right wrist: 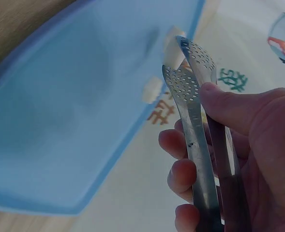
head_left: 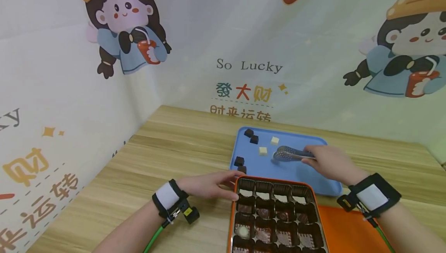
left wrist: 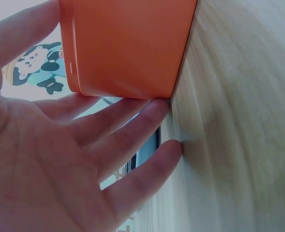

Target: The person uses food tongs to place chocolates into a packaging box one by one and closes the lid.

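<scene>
Two bare hands were at work over a wooden table [head_left: 174,141]. The right hand [head_left: 331,162] had its fingers curled round a pair of metal tongs [right wrist: 199,150], thumb pressed on one arm, the perforated heads parted at their tips. A white piece [right wrist: 173,57] showed between those heads; whether they gripped it firmly could not be told. The tongs stood over a blue tray [head_left: 299,173], where two more white cubes [head_left: 263,151] sat near their heads. Four dark cubes [head_left: 249,132] lay along the tray's left part, two near the far corner and two nearer the box. The left hand [head_left: 209,185] was spread wide and held nothing: its thumb touched the side of an orange box [left wrist: 127,48], other fingers reached to the box's far corner, and the little finger rested on the table. Inside the box was a dark compartmented insert [head_left: 256,210]. Its far row held four white pieces [head_left: 245,193], the next row reddish-brown contents too dim to make out, and the leftmost compartment of the third row a round pale piece [head_left: 242,231]. Right of the box lay a flat orange object [head_left: 352,226]. Behind stood a printed cloth [head_left: 195,71] bearing cartoon figures.
</scene>
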{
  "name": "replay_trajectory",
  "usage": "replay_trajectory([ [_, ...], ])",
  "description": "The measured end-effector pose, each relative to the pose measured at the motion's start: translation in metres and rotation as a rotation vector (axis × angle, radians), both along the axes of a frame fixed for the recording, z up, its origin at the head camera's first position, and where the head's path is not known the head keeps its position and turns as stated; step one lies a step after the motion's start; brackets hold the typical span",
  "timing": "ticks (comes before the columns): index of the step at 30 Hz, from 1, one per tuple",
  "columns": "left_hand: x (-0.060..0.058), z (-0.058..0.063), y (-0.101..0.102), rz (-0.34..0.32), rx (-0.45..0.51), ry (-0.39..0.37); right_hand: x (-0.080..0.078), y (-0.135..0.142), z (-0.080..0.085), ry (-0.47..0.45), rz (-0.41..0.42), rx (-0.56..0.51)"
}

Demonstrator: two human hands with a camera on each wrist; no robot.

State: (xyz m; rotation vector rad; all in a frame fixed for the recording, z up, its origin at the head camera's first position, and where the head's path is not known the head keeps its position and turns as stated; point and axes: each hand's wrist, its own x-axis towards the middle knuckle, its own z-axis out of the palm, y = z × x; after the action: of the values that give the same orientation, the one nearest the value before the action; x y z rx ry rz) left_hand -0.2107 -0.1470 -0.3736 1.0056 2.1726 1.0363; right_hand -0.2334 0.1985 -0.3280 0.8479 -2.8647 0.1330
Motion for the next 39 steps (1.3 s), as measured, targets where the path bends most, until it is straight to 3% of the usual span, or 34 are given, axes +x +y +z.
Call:
replay_trajectory([
  [8, -0.002, 0.003, 0.001, 0.016, 0.001, -0.016, 0.051, 0.000, 0.031, 0.071, 0.110, -0.084],
  [13, -0.003, 0.003, 0.001, 0.010, -0.011, -0.020, 0.089, -0.006, 0.031, 0.079, 0.255, -0.134],
  [18, -0.003, 0.001, 0.002, 0.005, -0.020, -0.016, 0.113, -0.012, 0.028, -0.007, 0.298, -0.086],
  [25, -0.002, 0.001, 0.002, 0.006, -0.022, -0.008, 0.121, -0.023, 0.022, 0.138, 0.368, 0.057],
  [32, -0.001, 0.002, 0.001, 0.005, -0.019, -0.020, 0.123, -0.044, 0.024, 0.152, 0.427, 0.276],
  [39, 0.000, 0.002, 0.000, 0.014, -0.019, -0.013, 0.125, -0.072, 0.025, 0.167, 0.427, 0.515],
])
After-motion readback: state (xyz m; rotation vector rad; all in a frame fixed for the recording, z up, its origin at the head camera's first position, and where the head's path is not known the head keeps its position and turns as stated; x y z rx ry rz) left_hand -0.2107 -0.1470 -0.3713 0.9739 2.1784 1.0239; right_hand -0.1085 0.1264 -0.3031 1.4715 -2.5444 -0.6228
